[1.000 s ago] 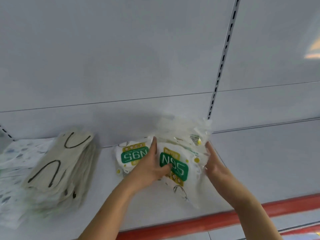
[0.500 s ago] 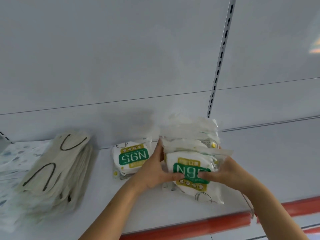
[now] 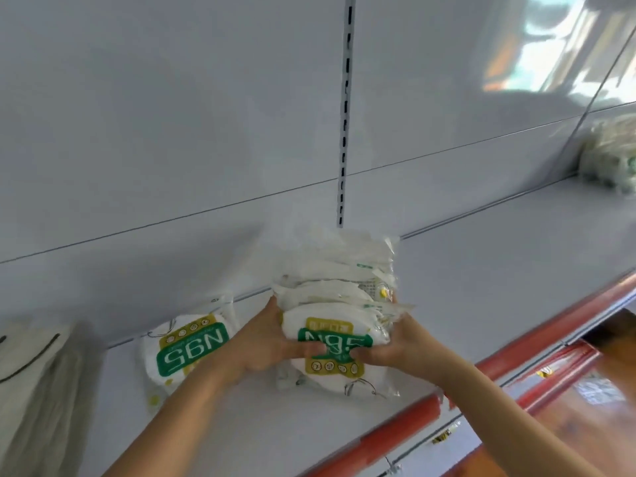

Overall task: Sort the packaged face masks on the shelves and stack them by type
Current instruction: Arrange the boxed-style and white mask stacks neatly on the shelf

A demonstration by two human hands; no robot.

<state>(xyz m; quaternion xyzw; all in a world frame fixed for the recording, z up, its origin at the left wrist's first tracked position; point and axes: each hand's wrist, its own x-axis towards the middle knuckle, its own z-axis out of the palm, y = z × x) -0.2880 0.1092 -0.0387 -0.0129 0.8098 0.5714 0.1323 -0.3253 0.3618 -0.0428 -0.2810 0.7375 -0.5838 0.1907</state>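
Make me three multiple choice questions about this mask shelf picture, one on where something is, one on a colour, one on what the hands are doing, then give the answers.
1. Where does the single N95 pack lie relative to the held stack of N95 packs?
A. To its left
B. To its right
C. On top of it

2. What colour is the shelf's front edge strip?
A. Blue
B. Red
C. Yellow

3. What are the left hand and right hand doing?
A. Resting flat on the shelf
B. Gripping the stack from both sides
C. Holding nothing

Answers: 1 A, the lone pack lies left of the stack on the same shelf. 2 B, the strip is red. 3 B, the fingers of each hand wrap one side of the stack.
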